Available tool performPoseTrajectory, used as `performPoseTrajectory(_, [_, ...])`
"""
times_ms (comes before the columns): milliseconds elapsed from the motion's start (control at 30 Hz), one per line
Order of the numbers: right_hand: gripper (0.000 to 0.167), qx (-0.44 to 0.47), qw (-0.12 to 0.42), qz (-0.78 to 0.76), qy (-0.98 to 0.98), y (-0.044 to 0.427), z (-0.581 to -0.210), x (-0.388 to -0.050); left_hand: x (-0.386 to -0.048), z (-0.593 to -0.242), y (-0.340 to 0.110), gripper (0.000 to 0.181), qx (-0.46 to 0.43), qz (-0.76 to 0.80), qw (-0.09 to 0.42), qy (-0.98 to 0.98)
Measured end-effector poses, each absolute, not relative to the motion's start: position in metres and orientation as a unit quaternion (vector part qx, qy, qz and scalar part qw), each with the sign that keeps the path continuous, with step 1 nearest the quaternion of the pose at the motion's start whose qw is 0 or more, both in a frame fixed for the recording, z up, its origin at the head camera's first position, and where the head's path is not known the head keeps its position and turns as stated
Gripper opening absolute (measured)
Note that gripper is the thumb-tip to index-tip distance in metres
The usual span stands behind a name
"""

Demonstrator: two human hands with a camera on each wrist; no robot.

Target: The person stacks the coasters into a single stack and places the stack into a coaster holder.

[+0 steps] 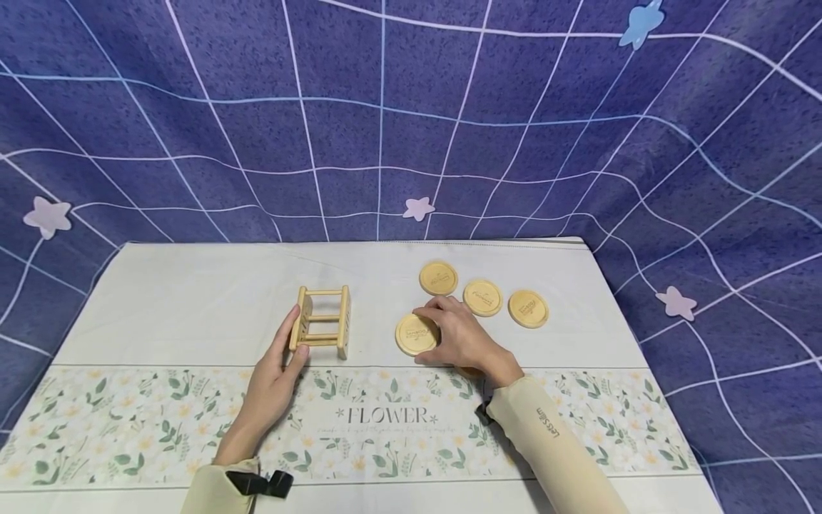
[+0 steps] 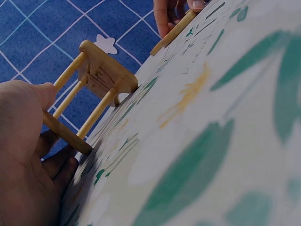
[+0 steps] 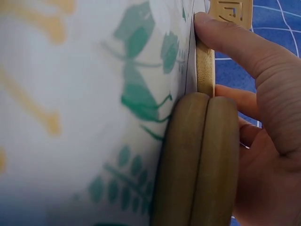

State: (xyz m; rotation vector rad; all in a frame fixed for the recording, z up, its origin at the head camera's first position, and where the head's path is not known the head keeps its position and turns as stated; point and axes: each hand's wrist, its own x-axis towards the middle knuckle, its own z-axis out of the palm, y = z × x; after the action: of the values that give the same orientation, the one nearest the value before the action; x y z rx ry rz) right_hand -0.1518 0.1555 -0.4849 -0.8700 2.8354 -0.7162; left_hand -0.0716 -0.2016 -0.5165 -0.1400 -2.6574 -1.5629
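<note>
My left hand (image 1: pixel 272 382) grips the left side panel of a small wooden coaster rack (image 1: pixel 324 341), thumb in front and fingers behind. In the left wrist view the rack (image 2: pixel 106 70) shows its rails and a cut-out end panel. A round wooden coaster (image 1: pixel 411 335) with printed lettering is pinched at its edge by my right hand (image 1: pixel 461 334). From the right wrist view, that coaster (image 3: pixel 205 70) lies flat at the cloth, between thumb and fingers. Closer to the wrist are two stacked coasters (image 3: pixel 181 160), mostly hidden under the right hand in the head view.
Beyond the right hand lie three more round coasters: one at the back (image 1: pixel 439 278), a middle coaster (image 1: pixel 483 298) and a right-hand coaster (image 1: pixel 529 308). A white tablecloth (image 1: pixel 193 300) with a floral band covers the table. Blue star-patterned fabric (image 1: pixel 347 135) hangs behind and at the sides.
</note>
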Motion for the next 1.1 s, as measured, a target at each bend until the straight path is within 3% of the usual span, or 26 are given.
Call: performPoseTrajectory(1100, [0.082,-0.278,0.039,-0.232,0.931,0.1551,-0.4816,-0.1485,-0.0728,-0.5153,-0.2027,0.069,-0.035,-0.501,0.016,-0.864])
